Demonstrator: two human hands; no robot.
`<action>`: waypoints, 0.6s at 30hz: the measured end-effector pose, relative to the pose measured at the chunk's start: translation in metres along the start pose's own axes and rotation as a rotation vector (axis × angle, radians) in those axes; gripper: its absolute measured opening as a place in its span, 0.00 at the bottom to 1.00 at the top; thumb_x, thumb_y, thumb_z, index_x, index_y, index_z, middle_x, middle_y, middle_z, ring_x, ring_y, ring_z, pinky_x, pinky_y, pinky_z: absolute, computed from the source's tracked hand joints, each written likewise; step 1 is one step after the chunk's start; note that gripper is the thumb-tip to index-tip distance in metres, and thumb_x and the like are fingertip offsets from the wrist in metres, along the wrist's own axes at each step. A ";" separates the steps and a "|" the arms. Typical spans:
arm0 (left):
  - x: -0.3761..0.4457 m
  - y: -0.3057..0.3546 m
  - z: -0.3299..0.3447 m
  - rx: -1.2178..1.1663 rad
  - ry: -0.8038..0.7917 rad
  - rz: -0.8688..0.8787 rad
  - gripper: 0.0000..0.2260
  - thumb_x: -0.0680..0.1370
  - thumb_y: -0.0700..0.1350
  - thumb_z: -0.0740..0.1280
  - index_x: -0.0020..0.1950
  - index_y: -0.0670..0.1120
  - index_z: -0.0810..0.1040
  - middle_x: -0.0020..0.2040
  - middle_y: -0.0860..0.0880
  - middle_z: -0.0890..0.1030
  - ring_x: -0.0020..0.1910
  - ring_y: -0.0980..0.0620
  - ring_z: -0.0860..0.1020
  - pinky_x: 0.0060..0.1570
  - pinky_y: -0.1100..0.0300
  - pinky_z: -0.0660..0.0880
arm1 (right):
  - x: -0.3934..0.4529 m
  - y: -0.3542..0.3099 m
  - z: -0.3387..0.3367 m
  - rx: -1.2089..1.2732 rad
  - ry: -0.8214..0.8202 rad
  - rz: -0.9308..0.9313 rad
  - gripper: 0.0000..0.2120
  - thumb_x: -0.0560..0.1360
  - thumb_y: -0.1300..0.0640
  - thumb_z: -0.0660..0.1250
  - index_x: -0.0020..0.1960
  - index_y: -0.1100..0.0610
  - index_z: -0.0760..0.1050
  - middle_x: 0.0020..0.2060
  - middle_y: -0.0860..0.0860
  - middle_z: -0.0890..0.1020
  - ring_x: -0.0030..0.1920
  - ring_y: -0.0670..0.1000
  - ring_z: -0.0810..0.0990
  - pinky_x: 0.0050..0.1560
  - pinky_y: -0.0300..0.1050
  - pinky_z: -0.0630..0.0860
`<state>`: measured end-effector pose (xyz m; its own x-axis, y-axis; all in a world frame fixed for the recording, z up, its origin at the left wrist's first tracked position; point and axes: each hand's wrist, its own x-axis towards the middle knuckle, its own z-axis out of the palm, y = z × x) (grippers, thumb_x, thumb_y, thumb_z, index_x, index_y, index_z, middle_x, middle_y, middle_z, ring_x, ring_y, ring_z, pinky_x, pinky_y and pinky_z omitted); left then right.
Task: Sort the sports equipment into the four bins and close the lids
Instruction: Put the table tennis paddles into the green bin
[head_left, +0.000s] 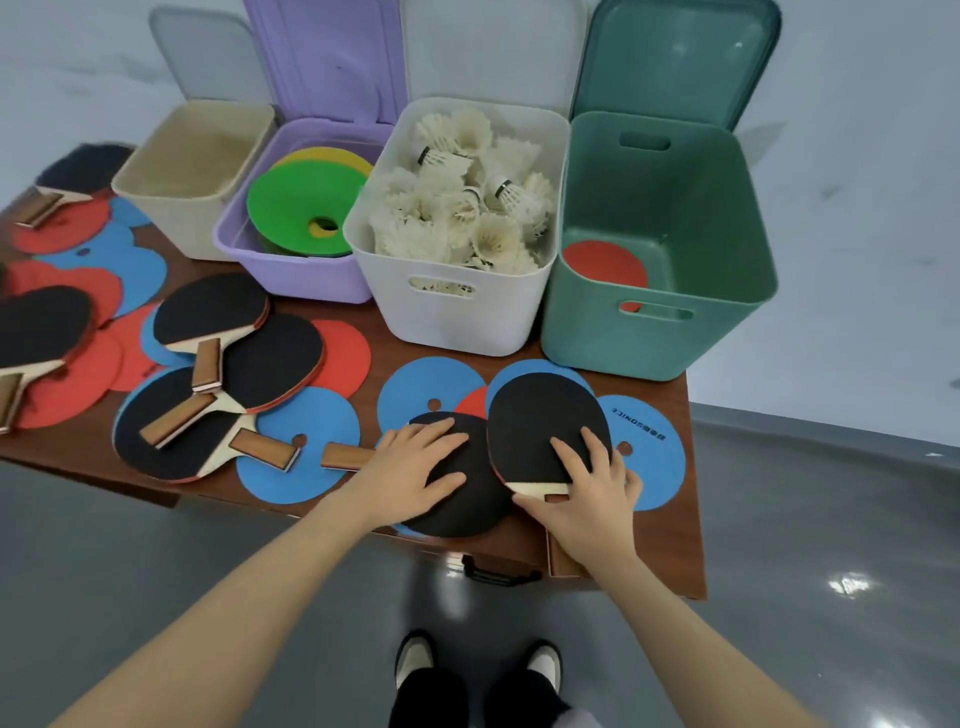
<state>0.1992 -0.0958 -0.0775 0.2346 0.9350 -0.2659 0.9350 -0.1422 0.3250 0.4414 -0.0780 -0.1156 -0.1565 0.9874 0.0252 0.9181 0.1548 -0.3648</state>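
Nearest are two shoes (478, 662) on the grey floor, w/ a drawer handle (501, 574) under the table (670, 551) edge. Left hand (415, 470) lies flat, fingers spread, on a black paddle (462, 499) at the front edge; it presses, does not grasp. This paddle's wooden handle (345, 456) sticks out to the left. Right hand (589, 499) rests on a 2nd paddle (545, 426), fingers spread on the black face and thumb at the neck; whether it grasps or only presses, I cannot tell. The 2nd paddle overlaps the first one's right side.

Under and around both lie flat discs, blue (652, 452) and red (475, 402). The blue one at right has dark printed text, upside down and too small to read. To the left, three more paddles (218, 374) lie crossed over discs, and others sit at the far left edge.

Behind stand four bins w/ lids up. Green bin (670, 332) holds one red disc at the bottom. White bin (452, 312) is full of shuttlecocks (462, 208). Purple bin (291, 275) holds green and yellow cones (304, 208). Beige bin (176, 208) looks empty as far as visible.
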 end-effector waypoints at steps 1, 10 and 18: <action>-0.004 -0.011 0.000 0.032 -0.041 0.001 0.37 0.68 0.70 0.44 0.75 0.56 0.58 0.76 0.50 0.55 0.73 0.46 0.57 0.69 0.50 0.55 | -0.002 -0.004 0.002 -0.012 -0.003 0.011 0.38 0.62 0.28 0.63 0.67 0.45 0.69 0.71 0.53 0.66 0.69 0.63 0.63 0.64 0.62 0.59; -0.006 -0.052 0.003 0.229 -0.233 0.124 0.51 0.63 0.70 0.68 0.75 0.59 0.40 0.76 0.46 0.39 0.73 0.37 0.43 0.71 0.43 0.46 | -0.023 -0.028 0.011 -0.072 -0.005 0.124 0.38 0.63 0.28 0.65 0.68 0.44 0.67 0.72 0.51 0.64 0.70 0.60 0.60 0.66 0.58 0.57; -0.009 -0.062 0.013 0.001 -0.105 0.129 0.43 0.65 0.66 0.71 0.75 0.58 0.54 0.77 0.51 0.45 0.75 0.43 0.46 0.72 0.48 0.48 | -0.031 -0.034 0.011 -0.093 0.090 0.143 0.37 0.61 0.27 0.60 0.64 0.45 0.72 0.68 0.53 0.70 0.66 0.63 0.66 0.61 0.61 0.63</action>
<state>0.1425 -0.0994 -0.1074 0.3796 0.8698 -0.3151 0.8953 -0.2596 0.3621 0.4109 -0.1142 -0.1139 0.0069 0.9980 0.0636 0.9590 0.0114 -0.2833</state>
